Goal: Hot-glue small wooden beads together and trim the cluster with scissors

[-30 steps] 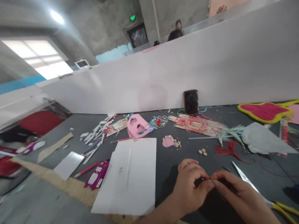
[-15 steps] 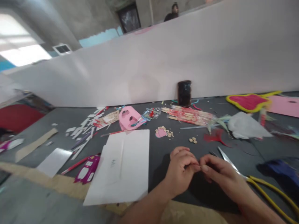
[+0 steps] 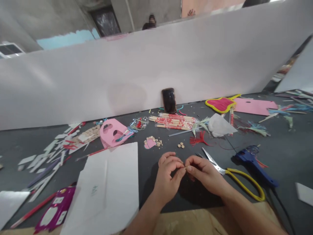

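Observation:
My left hand (image 3: 171, 173) and my right hand (image 3: 201, 171) meet fingertip to fingertip over the dark table. Both pinch at the same spot; whatever lies between the tips is too small to name. Just beyond them are a few small flower-shaped wooden pieces (image 3: 181, 145). Further left, tiny beige pieces (image 3: 158, 142) lie scattered around a pink cut-out (image 3: 150, 143). Beside my right hand, yellow-handled scissors (image 3: 225, 171) rest with their blades apart, partly behind the hand. Left of my left hand lies a white board (image 3: 117, 186).
A blue glue gun (image 3: 255, 166) with a cord lies at the right. A phone (image 3: 169, 100) leans against the white partition (image 3: 137, 71). Wrapped sticks (image 3: 173, 121), a red tassel (image 3: 198, 138), a pink cut-out sheet (image 3: 112, 130) and a purple packet (image 3: 55, 209) surround the work area.
The view has swung to the right, so things appear further left and the whole glue gun shows. My hands keep the same fingertip pinch.

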A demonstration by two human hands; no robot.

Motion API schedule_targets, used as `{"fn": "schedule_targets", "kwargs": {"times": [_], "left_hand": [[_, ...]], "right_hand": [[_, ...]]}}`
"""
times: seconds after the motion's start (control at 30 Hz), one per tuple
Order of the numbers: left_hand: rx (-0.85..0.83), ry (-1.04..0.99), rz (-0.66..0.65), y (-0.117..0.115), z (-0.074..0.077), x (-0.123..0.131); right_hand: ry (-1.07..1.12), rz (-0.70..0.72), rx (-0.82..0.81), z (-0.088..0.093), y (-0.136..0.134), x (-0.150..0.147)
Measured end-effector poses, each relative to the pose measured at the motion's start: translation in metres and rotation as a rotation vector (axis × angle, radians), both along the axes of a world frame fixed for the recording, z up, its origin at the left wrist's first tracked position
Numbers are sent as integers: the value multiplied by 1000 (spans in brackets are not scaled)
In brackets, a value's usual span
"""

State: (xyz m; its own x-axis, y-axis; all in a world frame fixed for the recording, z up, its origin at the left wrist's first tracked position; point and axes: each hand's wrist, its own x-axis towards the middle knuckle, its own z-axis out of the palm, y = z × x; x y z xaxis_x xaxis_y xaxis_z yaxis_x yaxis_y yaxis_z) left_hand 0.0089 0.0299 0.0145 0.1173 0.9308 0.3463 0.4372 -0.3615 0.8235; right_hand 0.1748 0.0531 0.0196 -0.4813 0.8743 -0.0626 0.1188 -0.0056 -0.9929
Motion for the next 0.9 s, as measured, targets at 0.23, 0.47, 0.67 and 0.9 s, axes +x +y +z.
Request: {"fn": "schedule_targets", "kwargs": {"times": [0.23,0.47,0.67,0.9], "left_hand": [[35,26,64,1,-7,-2],[51,-19,123,-3,-10,-2],[-20,-56,160,-3,-18,-1],[-93,-129,151,-5,-23,-3]], "right_hand": [[-464,-87,410,26,-16,32],[-1029,-370,628,-5,-57,100],[-1028,-435,502,-19,-75,100],[-882,-555,347,-7,-70,93]]}}
